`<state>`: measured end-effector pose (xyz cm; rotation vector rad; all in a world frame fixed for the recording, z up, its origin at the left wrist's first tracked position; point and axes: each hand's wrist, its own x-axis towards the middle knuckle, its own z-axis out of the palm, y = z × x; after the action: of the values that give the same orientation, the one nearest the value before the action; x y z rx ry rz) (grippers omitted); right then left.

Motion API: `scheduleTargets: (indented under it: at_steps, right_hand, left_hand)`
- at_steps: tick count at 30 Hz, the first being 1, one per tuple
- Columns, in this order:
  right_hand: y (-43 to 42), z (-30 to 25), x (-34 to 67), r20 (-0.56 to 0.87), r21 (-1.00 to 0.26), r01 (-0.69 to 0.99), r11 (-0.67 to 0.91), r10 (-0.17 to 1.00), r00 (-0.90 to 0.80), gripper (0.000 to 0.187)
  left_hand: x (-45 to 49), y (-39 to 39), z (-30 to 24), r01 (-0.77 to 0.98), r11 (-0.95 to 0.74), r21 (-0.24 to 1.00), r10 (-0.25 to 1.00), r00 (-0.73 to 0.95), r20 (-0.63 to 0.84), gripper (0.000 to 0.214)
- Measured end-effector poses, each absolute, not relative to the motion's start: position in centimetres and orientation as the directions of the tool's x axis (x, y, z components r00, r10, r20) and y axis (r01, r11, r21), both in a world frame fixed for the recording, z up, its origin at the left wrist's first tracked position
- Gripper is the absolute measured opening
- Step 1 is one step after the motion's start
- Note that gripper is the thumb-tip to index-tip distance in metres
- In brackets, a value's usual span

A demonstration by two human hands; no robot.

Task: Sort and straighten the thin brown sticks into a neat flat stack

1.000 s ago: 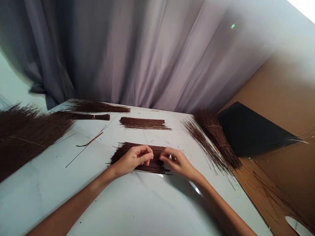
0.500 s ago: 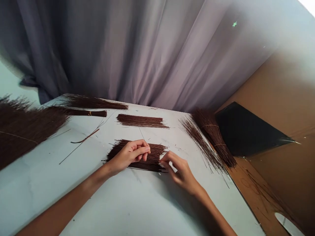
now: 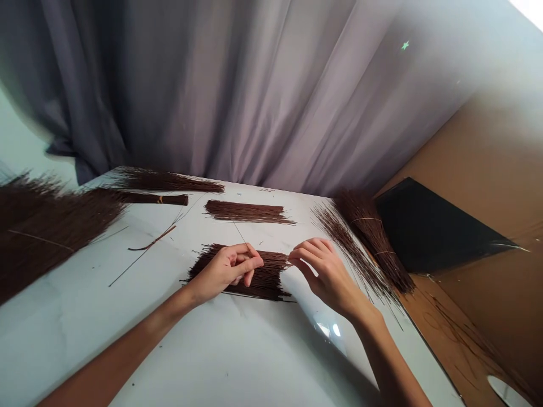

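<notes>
A flat pile of thin dark brown sticks [image 3: 263, 277] lies in front of me on the white table [image 3: 220, 350]. My left hand [image 3: 227, 270] rests on the pile, its fingers pinched on a single thin stick [image 3: 240, 233] that points away toward the back. My right hand [image 3: 324, 274] hovers at the pile's right end, fingers curled and pinched together by the stick ends; what they hold, if anything, is too fine to see.
A second cut pile of sticks [image 3: 248, 212] lies farther back. Tied brooms lie at the left [image 3: 46, 226], back left [image 3: 153, 198] and right [image 3: 373, 237]. A loose brown strip [image 3: 153, 242] lies on the table. A grey curtain [image 3: 254, 96] hangs behind, a black panel [image 3: 428, 226] at the right.
My right hand has lifted from the pile's near right edge and moved up and right to its far right end. My left hand has stayed on the pile, still pinching the stick.
</notes>
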<state>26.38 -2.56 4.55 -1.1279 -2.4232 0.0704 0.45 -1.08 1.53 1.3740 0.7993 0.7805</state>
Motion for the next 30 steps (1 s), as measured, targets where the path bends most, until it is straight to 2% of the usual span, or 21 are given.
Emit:
scheduleTargets:
  at_steps: [9,14,18,20,24,26,30]
  right_hand:
    - [-2.2,5.2,26.0,0.372,-0.142,0.737,0.660,0.726,-0.578,0.017]
    - [-2.6,5.3,24.8,0.394,-0.122,0.737,0.665,0.714,-0.579,0.016]
    - [-2.3,6.0,21.6,0.400,0.057,0.684,0.728,0.611,-0.683,0.049]
    - [-1.7,6.3,20.0,0.356,0.184,0.631,0.754,0.547,-0.758,0.053]
    - [-0.3,6.3,19.3,0.323,0.371,0.613,0.697,0.522,-0.789,0.033]
    - [0.1,5.8,20.1,0.336,0.394,0.651,0.649,0.557,-0.759,0.025]
    - [-0.1,4.1,22.1,0.367,0.357,0.736,0.575,0.638,-0.677,0.027]
  left_hand:
    - [0.2,-0.6,0.5,-0.016,0.080,0.997,0.860,0.507,-0.061,0.030]
    - [0.1,-0.3,0.0,0.051,0.095,0.994,0.866,0.488,-0.108,0.033]
    - [0.2,-0.5,-0.3,0.119,0.007,0.993,0.858,0.509,-0.066,0.037]
    - [0.3,-0.6,-0.4,0.134,-0.041,0.990,0.847,0.530,-0.036,0.038]
    - [0.3,-0.4,-0.6,0.163,-0.019,0.986,0.862,0.503,-0.067,0.036]
    - [0.2,-0.1,-0.8,0.165,0.023,0.986,0.870,0.483,-0.102,0.036]
    - [0.2,0.2,-0.9,0.134,0.017,0.991,0.891,0.447,-0.076,0.035]
